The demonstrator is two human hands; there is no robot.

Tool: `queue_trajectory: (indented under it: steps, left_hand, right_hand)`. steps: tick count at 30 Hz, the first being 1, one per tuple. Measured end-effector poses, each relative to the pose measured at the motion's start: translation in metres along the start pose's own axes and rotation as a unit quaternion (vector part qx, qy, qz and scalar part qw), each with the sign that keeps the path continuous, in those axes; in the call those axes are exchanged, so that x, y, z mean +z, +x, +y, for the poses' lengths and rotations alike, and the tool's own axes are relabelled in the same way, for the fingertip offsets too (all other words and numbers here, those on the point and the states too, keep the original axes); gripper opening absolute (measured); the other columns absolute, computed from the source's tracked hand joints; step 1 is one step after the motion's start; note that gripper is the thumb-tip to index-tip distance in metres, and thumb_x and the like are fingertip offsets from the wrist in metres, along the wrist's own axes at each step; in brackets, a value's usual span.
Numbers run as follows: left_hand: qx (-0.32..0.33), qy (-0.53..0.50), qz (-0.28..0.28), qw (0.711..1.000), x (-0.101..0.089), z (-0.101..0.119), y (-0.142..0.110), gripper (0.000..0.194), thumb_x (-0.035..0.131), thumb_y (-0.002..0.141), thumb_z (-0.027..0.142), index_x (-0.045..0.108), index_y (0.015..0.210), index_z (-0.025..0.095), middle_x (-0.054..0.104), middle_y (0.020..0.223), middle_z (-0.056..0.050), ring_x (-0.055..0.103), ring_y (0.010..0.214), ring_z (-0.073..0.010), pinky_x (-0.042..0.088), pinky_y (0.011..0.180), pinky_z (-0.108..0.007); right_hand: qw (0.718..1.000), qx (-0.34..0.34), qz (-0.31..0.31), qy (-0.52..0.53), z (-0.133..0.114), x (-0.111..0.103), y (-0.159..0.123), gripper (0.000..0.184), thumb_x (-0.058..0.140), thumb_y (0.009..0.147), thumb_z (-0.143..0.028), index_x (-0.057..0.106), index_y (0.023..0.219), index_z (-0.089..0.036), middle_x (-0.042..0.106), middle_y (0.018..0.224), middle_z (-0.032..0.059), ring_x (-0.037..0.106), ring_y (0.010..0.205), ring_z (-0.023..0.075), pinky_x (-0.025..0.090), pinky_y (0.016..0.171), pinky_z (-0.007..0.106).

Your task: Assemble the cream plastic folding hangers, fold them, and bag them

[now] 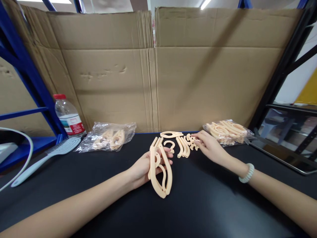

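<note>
My left hand (142, 168) is closed around a folded, peach-coloured plastic hanger (169, 172), held above the black table with its joined end toward me. Its curved arms and a hook part show between my fingers. Over to the right, my right hand (210, 145) reaches into a small pile of hanger connector pieces (193, 145). The thumb and index finger pinch at one small piece, partly hidden by the fingers. Between the hands lie a loose hook (172, 144), several curved hanger arms (183, 147) side by side, and another pair of arms (170, 134) behind them.
A clear bag of hanger parts (116, 138) lies at left, another bag (226, 130) at back right. A bottle with a red cap (70, 117) and a pale hairbrush (61, 147) are far left. A dark tray-like panel (282, 153) sits at right. Cardboard (210, 82) walls the back.
</note>
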State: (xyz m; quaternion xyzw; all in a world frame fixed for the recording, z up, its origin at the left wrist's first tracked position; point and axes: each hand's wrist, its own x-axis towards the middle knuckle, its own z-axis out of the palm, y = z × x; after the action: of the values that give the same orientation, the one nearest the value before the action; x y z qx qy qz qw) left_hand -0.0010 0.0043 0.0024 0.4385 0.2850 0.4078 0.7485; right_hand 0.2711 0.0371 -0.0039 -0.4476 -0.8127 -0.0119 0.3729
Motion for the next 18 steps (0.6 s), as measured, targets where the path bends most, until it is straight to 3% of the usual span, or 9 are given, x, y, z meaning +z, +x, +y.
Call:
queue_trajectory:
  steps: [3, 6, 11, 18]
  left_hand:
    - [-0.005, 0.010, 0.007, 1.000, 0.003, 0.002, -0.001, 0.021, 0.067, 0.076, 0.006, 0.071, 0.096, 0.014, 0.069, 0.090, -0.007, 0.066, 0.080, -0.0167, 0.053, 0.075, -0.028]
    - [-0.013, 0.015, 0.014, 1.000, 0.005, 0.003, -0.002, 0.020, 0.064, 0.079, 0.008, 0.071, 0.097, 0.013, 0.069, 0.080, -0.006, 0.064, 0.073, -0.0144, 0.052, 0.075, -0.028]
    - [-0.016, 0.019, 0.013, 1.000, 0.004, 0.003, -0.001, 0.022, 0.066, 0.079, 0.010, 0.070, 0.100, 0.013, 0.069, 0.082, -0.006, 0.064, 0.075, -0.0143, 0.052, 0.075, -0.027]
    - [-0.024, 0.023, 0.044, 0.998, 0.006, 0.004, -0.002, 0.018, 0.062, 0.080, 0.010, 0.071, 0.096, 0.013, 0.068, 0.084, -0.006, 0.064, 0.073, -0.0137, 0.053, 0.070, -0.025]
  right_hand:
    - [0.990, -0.126, -0.048, 0.031, -0.041, 0.001, -0.006, 0.035, 0.047, 0.092, -0.022, 0.053, 0.126, -0.023, 0.059, 0.113, 0.0107, 0.055, 0.107, 0.0240, 0.048, 0.092, 0.043]
    - [0.981, -0.173, -0.082, 0.008, -0.052, 0.006, -0.009, 0.037, 0.046, 0.092, -0.019, 0.052, 0.128, -0.023, 0.061, 0.119, 0.0104, 0.052, 0.115, 0.0257, 0.044, 0.099, 0.048]
    - [0.993, -0.095, -0.069, -0.011, -0.008, 0.013, -0.007, 0.044, 0.038, 0.094, -0.021, 0.045, 0.137, -0.019, 0.051, 0.138, 0.0128, 0.042, 0.131, 0.0275, 0.035, 0.108, 0.055]
    - [0.991, -0.041, -0.121, -0.040, 0.029, 0.021, -0.006, 0.042, 0.034, 0.095, -0.027, 0.053, 0.131, -0.014, 0.052, 0.137, 0.0151, 0.041, 0.133, 0.0280, 0.033, 0.111, 0.054]
